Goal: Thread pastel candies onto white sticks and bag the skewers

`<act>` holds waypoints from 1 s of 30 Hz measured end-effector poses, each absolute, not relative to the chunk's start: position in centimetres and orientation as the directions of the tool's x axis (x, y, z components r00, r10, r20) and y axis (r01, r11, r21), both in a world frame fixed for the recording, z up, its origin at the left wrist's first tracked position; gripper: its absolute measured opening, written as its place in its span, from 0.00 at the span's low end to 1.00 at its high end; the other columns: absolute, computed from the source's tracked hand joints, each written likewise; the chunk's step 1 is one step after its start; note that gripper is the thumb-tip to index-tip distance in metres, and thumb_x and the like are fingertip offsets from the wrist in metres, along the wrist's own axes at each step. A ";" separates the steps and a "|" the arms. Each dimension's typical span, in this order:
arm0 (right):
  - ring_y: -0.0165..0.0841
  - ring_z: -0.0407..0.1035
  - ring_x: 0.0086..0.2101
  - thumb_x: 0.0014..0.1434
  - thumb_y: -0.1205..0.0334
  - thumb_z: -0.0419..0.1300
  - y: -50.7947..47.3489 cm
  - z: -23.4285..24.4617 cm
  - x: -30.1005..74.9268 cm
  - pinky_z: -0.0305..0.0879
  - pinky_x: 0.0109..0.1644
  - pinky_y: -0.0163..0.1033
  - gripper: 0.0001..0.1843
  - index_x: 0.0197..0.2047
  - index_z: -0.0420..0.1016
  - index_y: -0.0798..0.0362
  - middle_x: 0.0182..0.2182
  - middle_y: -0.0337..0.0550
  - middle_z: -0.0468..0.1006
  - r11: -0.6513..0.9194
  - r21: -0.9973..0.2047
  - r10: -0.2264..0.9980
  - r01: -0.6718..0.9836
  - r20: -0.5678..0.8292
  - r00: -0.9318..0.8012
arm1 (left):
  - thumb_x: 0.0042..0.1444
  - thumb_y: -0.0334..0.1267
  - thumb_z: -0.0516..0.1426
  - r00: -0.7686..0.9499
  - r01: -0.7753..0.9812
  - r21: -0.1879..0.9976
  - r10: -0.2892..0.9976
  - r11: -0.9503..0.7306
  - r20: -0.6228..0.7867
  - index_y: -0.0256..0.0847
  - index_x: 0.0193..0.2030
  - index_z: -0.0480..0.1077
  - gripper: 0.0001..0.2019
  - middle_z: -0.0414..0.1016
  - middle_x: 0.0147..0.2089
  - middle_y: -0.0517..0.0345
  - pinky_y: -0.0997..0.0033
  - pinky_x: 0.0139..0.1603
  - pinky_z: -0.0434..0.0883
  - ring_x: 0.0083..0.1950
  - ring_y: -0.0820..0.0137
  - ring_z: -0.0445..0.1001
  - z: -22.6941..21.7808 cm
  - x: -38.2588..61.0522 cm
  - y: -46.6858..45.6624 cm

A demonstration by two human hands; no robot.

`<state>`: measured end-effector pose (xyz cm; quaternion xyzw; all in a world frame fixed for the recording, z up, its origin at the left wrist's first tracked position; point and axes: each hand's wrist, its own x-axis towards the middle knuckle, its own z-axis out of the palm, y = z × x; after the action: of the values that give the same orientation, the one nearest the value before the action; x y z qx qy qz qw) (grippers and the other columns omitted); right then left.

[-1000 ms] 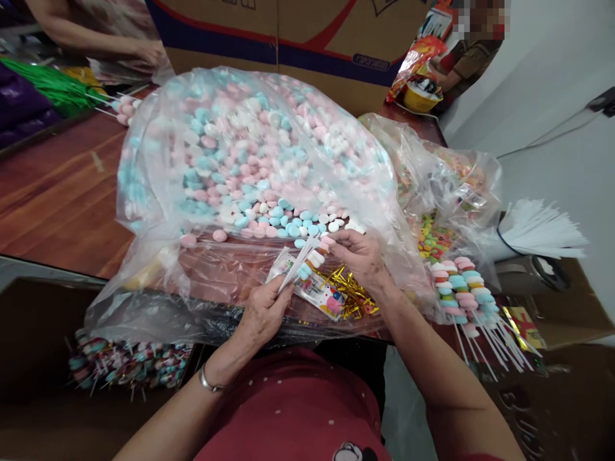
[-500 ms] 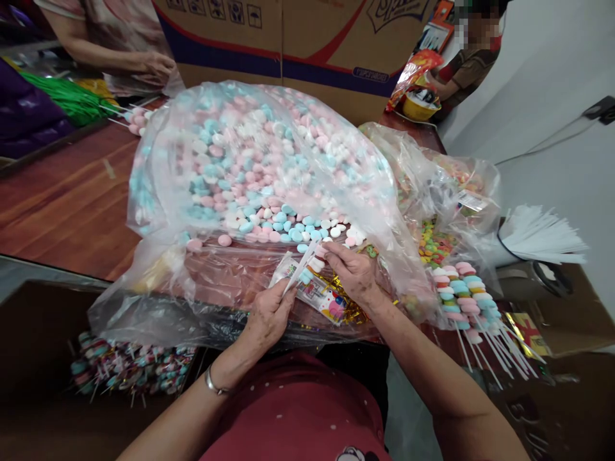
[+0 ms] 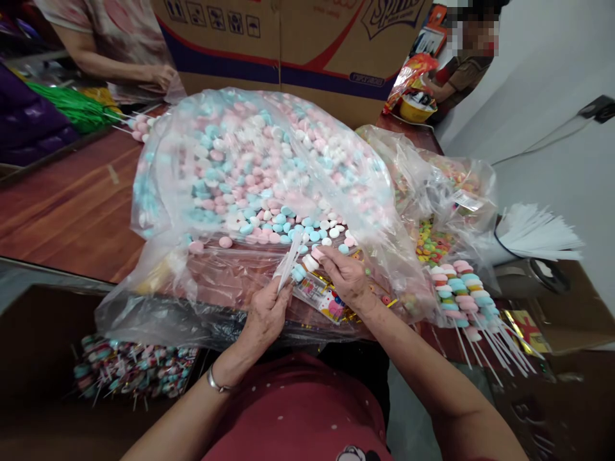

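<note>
Drew the right hand [image 3: 346, 276] back from the loose sweets at the bag mouth onto the sticks since a second earlier, and tipped those sticks more upright. Faced a tall cardboard box [image 3: 298, 45] standing at the far edge of the brown wooden surface [image 3: 67, 205]. Had, spread over that surface before the box, a large clear bag [image 3: 259, 160] heaped with pink, blue and white sweets, its mouth open toward the body. Had a second clear bag [image 3: 432, 186] of brighter mixed sweets just to its right, with a fan of spare white sticks [image 3: 538, 234] beyond it. Had finished skewers [image 3: 461, 291] piled near the right forearm and more filled skewers [image 3: 129, 371] low on the left. Gripped a small bunch of sticks [image 3: 289, 262] in the left hand [image 3: 266, 314], fingers closed round the lower ends, tips pointing up and away. Pinched a white sweet [image 3: 311, 262] between the right thumb and forefinger at the bunch, touching the blue sweets [image 3: 298, 273] already threaded beneath it. Did all this just above a printed packet [image 3: 323, 299] lying on the plastic.
</note>
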<state>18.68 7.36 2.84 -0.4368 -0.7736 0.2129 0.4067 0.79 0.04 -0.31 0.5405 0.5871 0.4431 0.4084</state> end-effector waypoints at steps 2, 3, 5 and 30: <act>0.33 0.78 0.44 0.65 0.56 0.53 7.4 2.9 18.7 0.75 0.52 0.37 0.16 0.50 0.80 0.47 0.46 0.39 0.82 0.517 -0.698 0.856 0.495 0.425 -0.296 | 0.60 0.44 0.51 -0.084 0.272 0.962 0.996 0.030 -0.008 0.38 0.35 0.71 0.13 0.60 0.22 0.65 0.75 0.25 0.58 0.24 0.74 0.58 -0.2 0.8 0.0; 0.33 0.78 0.45 0.65 0.56 0.53 7.5 2.9 18.7 0.74 0.53 0.37 0.16 0.50 0.80 0.47 0.47 0.40 0.82 0.511 -0.711 0.859 0.482 0.412 -0.303 | 0.60 0.45 0.51 -0.083 0.275 0.961 0.997 0.027 -0.004 0.38 0.34 0.71 0.14 0.60 0.22 0.65 0.75 0.25 0.58 0.24 0.74 0.57 -0.2 0.8 0.0; 0.34 0.77 0.48 0.65 0.56 0.54 7.5 2.9 18.7 0.71 0.57 0.39 0.17 0.51 0.78 0.48 0.48 0.41 0.82 0.481 -0.760 0.873 0.436 0.372 -0.314 | 0.60 0.44 0.51 -0.078 0.278 0.961 0.997 0.007 0.015 0.38 0.32 0.70 0.13 0.60 0.22 0.65 0.75 0.25 0.58 0.24 0.74 0.57 -0.1 0.8 0.0; 0.32 0.72 0.44 0.57 0.51 0.61 5.1 6.7 18.7 0.72 0.49 0.38 0.26 0.58 0.65 0.48 0.46 0.40 0.77 0.299 -0.954 0.953 -0.009 0.299 -0.054 | 0.48 0.55 0.61 -0.186 0.007 0.978 0.961 0.210 -0.205 0.36 0.45 0.75 0.25 0.74 0.27 0.60 0.75 0.22 0.68 0.22 0.73 0.68 -0.1 -0.3 -0.5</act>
<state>18.70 5.13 6.69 -0.4045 -0.5832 0.4325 0.5561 -0.30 -0.52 -0.13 0.4032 0.6003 0.4823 0.4944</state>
